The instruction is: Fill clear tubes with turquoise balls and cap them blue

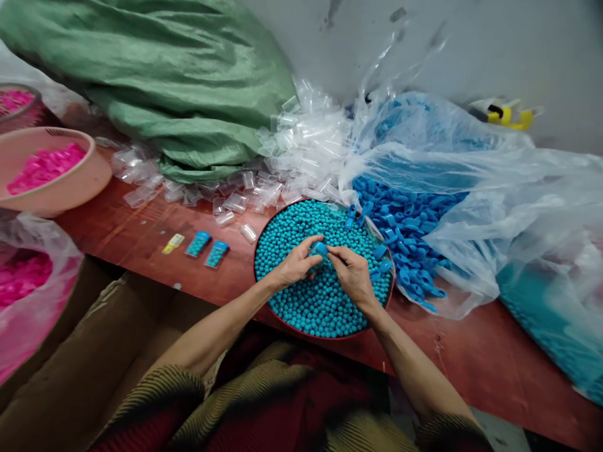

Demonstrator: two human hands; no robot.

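Over a round red-rimmed tray full of turquoise beads, my two hands meet. My left hand is closed around a small clear container, largely hidden by the fingers. A blue cap shows at the container's top. With thumb and forefinger pinched, my right hand grips the cap's right edge. Several loose blue caps lie on the tray's right side. Left of the tray, two bead-filled containers with blue tops rest on the table beside a small yellow-and-clear piece.
Clear empty containers are heaped behind the tray, against a green sack. An open plastic bag spills blue caps at right. Bagged turquoise beads sit farther right. A pink basin with pink pieces stands left.
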